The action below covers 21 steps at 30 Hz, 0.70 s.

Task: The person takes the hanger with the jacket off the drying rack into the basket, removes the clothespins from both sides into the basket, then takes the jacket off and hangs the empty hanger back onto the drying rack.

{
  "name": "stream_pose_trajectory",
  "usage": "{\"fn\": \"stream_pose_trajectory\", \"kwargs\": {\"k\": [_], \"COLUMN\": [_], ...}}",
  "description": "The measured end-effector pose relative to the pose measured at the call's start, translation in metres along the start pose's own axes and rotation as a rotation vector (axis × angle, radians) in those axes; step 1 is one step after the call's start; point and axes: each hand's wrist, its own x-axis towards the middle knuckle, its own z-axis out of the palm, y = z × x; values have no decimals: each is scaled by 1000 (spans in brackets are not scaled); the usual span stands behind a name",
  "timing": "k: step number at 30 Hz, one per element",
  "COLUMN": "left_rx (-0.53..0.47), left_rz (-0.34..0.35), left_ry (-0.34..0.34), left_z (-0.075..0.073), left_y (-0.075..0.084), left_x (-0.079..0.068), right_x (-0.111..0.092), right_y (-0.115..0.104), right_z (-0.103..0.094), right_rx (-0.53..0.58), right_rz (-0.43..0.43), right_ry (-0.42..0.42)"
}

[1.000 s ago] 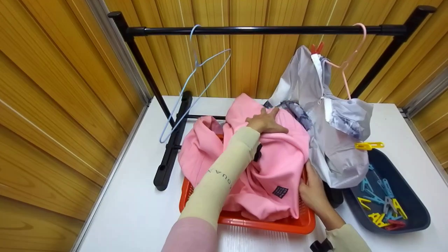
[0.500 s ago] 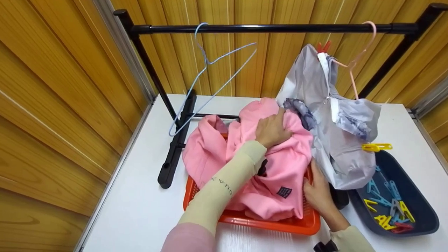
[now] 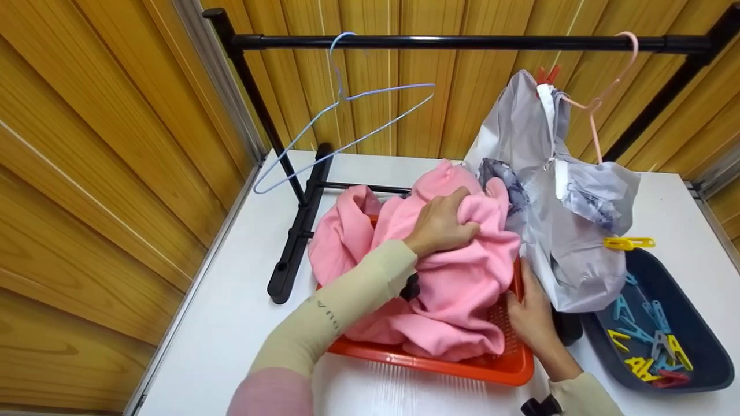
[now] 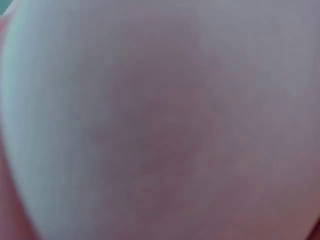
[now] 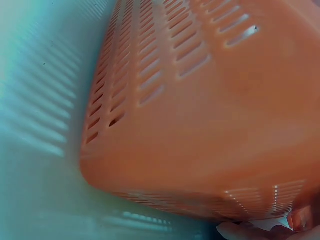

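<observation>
A pink garment (image 3: 457, 289) of thick cloth lies bunched in an orange-red plastic basket (image 3: 451, 367), part of it draped over the left side. My left hand (image 3: 442, 225) grips a fold of the cloth near the top of the heap. The left wrist view is blurred, filled by a pale pinkish surface. At the basket's right side, my right hand (image 3: 532, 315) holds the rim, its thumb on the inner side. The basket's slotted wall (image 5: 200, 115) fills much of the right wrist view, with fingertips (image 5: 245, 231) at its lower edge.
A black rack (image 3: 451, 41) stands over the white table (image 3: 231, 323). On it hang a blue wire hanger (image 3: 347, 99) and a pink hanger (image 3: 595, 104) with a grey garment (image 3: 520, 133). A yellow clothespin (image 3: 629, 243) clips that garment. A dark tray (image 3: 708, 346) holds several clothespins.
My left hand has gone from spread fingers to gripping the pink cloth, bunching it and drawing its upper part lower. The blue hanger has swung. My right hand stays at the basket.
</observation>
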Motion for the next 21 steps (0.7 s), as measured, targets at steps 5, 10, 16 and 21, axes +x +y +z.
{"fn": "stream_pose_trajectory", "kwargs": {"k": [5, 10, 16, 21], "left_rx": [-109, -183, -220, -295], "left_rz": [50, 125, 160, 174], "left_ry": [-57, -182, -470, -705], "left_z": [-20, -40, -51, -48], "left_y": [-8, -13, -15, -11], "left_x": [-22, -46, -70, -77], "right_x": [0, -1, -1, -2], "right_y": [-1, -1, 1, 2], "right_z": [2, 1, -1, -2], "right_rx": [7, 9, 12, 2], "right_rz": [14, 24, 15, -45], "right_ry": [-26, -41, -38, 8]}}
